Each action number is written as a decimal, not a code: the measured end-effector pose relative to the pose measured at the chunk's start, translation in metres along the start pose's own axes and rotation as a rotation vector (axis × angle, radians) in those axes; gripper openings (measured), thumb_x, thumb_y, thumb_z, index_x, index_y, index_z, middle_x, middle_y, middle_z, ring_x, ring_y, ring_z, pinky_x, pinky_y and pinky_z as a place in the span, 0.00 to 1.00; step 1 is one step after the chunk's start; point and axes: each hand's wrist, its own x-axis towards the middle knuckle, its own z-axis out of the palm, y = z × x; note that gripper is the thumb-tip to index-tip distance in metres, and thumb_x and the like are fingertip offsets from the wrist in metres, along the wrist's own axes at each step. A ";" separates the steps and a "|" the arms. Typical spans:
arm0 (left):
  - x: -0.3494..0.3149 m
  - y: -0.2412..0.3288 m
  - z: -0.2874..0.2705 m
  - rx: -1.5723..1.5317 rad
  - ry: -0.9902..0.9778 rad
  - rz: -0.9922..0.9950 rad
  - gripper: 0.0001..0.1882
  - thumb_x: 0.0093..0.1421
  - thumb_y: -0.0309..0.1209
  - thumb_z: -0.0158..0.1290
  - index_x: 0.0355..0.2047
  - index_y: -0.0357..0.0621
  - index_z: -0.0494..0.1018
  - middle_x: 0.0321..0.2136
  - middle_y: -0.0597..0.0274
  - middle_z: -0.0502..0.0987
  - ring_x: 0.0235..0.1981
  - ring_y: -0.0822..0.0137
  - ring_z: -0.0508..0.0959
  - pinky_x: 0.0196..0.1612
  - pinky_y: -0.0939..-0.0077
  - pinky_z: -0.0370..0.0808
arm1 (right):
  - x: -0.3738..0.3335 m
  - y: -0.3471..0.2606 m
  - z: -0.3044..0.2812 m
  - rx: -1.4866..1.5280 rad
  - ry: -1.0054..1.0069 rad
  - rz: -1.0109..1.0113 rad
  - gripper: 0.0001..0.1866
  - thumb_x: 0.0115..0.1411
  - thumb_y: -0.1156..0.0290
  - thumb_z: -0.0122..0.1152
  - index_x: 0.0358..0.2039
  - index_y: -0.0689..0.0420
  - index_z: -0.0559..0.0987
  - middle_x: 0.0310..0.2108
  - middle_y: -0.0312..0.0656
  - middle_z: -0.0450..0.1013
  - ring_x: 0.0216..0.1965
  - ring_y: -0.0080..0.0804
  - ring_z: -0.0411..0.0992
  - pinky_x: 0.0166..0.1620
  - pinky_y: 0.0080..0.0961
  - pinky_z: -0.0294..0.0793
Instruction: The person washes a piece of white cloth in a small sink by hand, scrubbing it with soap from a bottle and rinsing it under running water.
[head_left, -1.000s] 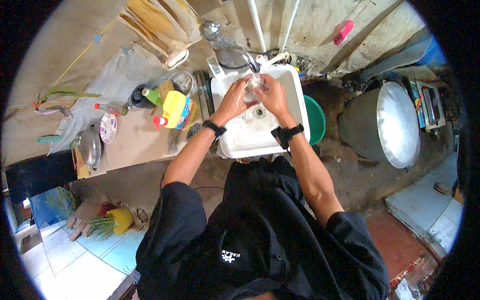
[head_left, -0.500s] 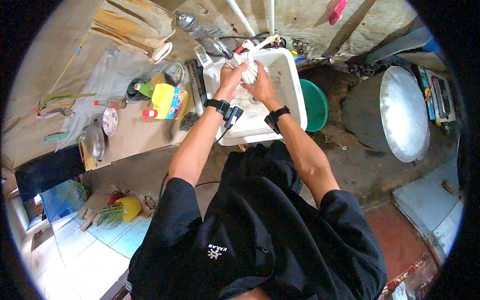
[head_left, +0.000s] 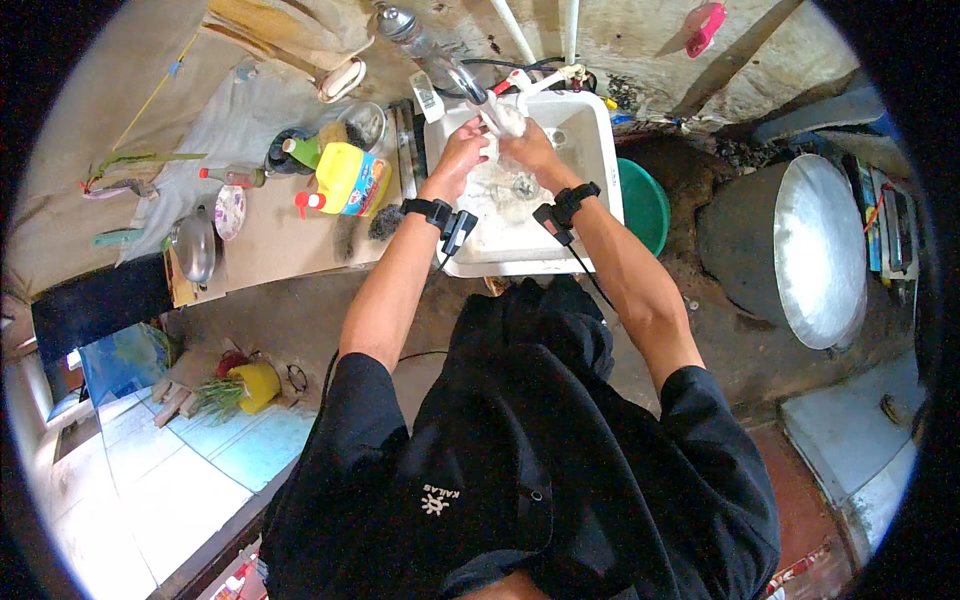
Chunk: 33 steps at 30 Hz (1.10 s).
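Both my hands are over the white sink (head_left: 612,170), near its far edge below the spout of the metal tap (head_left: 462,80). A soft white thing, perhaps a cloth (head_left: 509,121), is under the spout; blur and water hide its exact kind. My right hand (head_left: 534,153) is closed on its lower right side. Just left of it, my left hand (head_left: 461,158) has its fingers partly spread and appears to hold nothing. A drain (head_left: 523,186) shows in the basin between the hands. Each wrist wears a black band with a small device.
To the left, a counter (head_left: 290,250) holds a yellow jug (head_left: 345,180), a dark scouring pad (head_left: 384,223) and a metal bowl (head_left: 366,125). A green basin (head_left: 645,210) stands right of the sink. Farther right is a large wok (head_left: 820,250). A red-handled valve (head_left: 517,82) sits behind the sink.
My hands have moved apart; the left has come off the white thing, which now sits higher, by my right hand. The whole view has shifted slightly.
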 end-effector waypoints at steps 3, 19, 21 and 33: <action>-0.006 0.014 0.038 -0.208 0.042 -0.104 0.41 0.71 0.46 0.57 0.77 0.46 0.52 0.59 0.62 0.75 0.55 0.64 0.76 0.55 0.63 0.74 | 0.006 0.005 -0.011 0.174 -0.076 0.113 0.42 0.57 0.59 0.71 0.66 0.67 0.66 0.54 0.66 0.77 0.55 0.57 0.79 0.56 0.43 0.78; 0.008 -0.008 0.036 -0.124 0.282 0.016 0.34 0.60 0.15 0.55 0.69 0.40 0.69 0.45 0.57 0.83 0.42 0.68 0.82 0.45 0.72 0.80 | -0.037 -0.024 0.000 0.468 -0.082 0.429 0.50 0.67 0.50 0.64 0.79 0.55 0.47 0.67 0.54 0.66 0.62 0.47 0.70 0.56 0.44 0.77; 0.011 -0.017 0.030 -0.165 0.306 0.055 0.31 0.60 0.17 0.55 0.65 0.43 0.74 0.43 0.54 0.86 0.41 0.63 0.85 0.45 0.70 0.80 | -0.041 -0.036 0.024 0.547 -0.164 0.371 0.54 0.67 0.50 0.64 0.79 0.56 0.41 0.67 0.53 0.67 0.62 0.48 0.71 0.53 0.42 0.80; -0.034 0.010 0.034 0.643 0.385 0.475 0.28 0.55 0.20 0.60 0.58 0.47 0.80 0.46 0.50 0.86 0.48 0.50 0.86 0.51 0.62 0.81 | 0.013 0.005 0.029 1.251 -0.405 0.358 0.12 0.69 0.67 0.49 0.44 0.57 0.78 0.41 0.45 0.78 0.42 0.42 0.77 0.50 0.44 0.78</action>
